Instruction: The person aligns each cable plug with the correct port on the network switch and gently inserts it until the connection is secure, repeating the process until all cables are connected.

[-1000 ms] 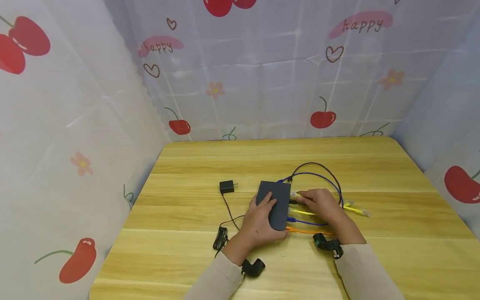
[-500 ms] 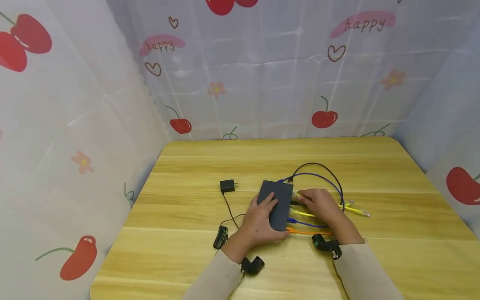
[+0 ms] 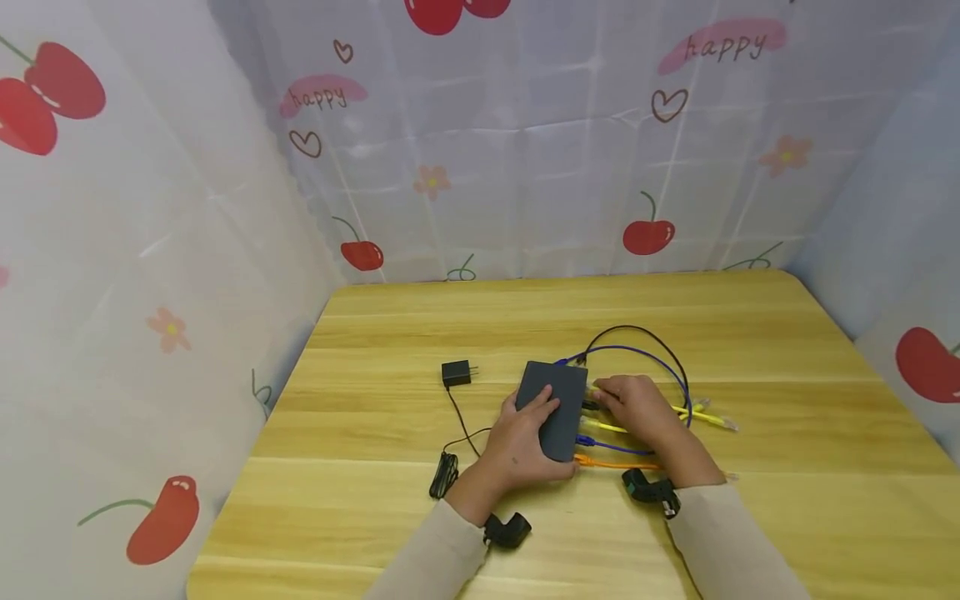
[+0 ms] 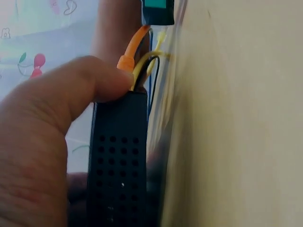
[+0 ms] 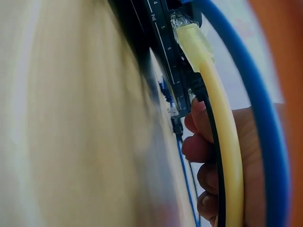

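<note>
A dark flat network switch (image 3: pixel 572 392) lies on the table, its port side facing right. My left hand (image 3: pixel 517 442) holds it, fingers spread over the top and thumb at the near right corner; the left wrist view shows the thumb beside an orange cable's plug (image 4: pixel 127 62). At the far part of the port side, my right hand (image 3: pixel 637 408) pinches the plug end of a yellow network cable against the ports. Fingers partly hide that plug, so its seating cannot be told. Nearer ports carry a black cable, another yellow cable (image 5: pixel 222 118) and a blue cable (image 5: pixel 255 85).
A black power adapter (image 3: pixel 456 372) lies left of the switch, its cord bundled (image 3: pixel 444 477) nearer me. Blue and black cables (image 3: pixel 637 327) loop behind my right hand. Loose yellow cable ends (image 3: pixel 716 419) lie to the right. Cherry-print curtains (image 3: pixel 517 167) enclose the wooden table (image 3: pixel 390 525).
The switch has shifted very slightly rightward under my left hand. My right hand stays at the same port area, still pinching the yellow cable.
</note>
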The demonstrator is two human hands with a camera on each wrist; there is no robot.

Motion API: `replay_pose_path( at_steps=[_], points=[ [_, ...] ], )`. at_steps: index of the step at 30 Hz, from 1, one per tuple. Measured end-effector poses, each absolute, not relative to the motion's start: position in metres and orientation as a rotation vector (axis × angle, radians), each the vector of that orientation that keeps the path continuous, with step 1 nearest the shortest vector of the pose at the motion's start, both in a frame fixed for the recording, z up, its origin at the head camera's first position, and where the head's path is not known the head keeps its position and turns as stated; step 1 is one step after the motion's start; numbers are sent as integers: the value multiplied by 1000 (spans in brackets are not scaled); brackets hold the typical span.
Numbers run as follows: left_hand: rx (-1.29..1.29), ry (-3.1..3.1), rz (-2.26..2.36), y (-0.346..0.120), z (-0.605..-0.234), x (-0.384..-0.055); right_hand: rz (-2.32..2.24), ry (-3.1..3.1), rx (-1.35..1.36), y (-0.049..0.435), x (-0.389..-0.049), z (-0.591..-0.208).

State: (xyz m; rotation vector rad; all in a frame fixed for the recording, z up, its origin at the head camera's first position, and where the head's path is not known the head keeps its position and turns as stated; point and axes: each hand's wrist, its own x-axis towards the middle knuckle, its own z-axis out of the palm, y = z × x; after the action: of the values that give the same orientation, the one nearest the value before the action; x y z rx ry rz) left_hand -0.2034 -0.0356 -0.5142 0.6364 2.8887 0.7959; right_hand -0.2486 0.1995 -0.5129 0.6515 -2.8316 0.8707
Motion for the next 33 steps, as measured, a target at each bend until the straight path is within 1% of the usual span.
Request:
replay_pose_path(
  at_steps=[12,33],
  points=[
    [557,2988,647,-26,-511,-191,826,-2849,567,196,-247,-517],
    [529,2997,513,-22,-511,-187,763,-2839,492,201,-250,-529]
  ],
)
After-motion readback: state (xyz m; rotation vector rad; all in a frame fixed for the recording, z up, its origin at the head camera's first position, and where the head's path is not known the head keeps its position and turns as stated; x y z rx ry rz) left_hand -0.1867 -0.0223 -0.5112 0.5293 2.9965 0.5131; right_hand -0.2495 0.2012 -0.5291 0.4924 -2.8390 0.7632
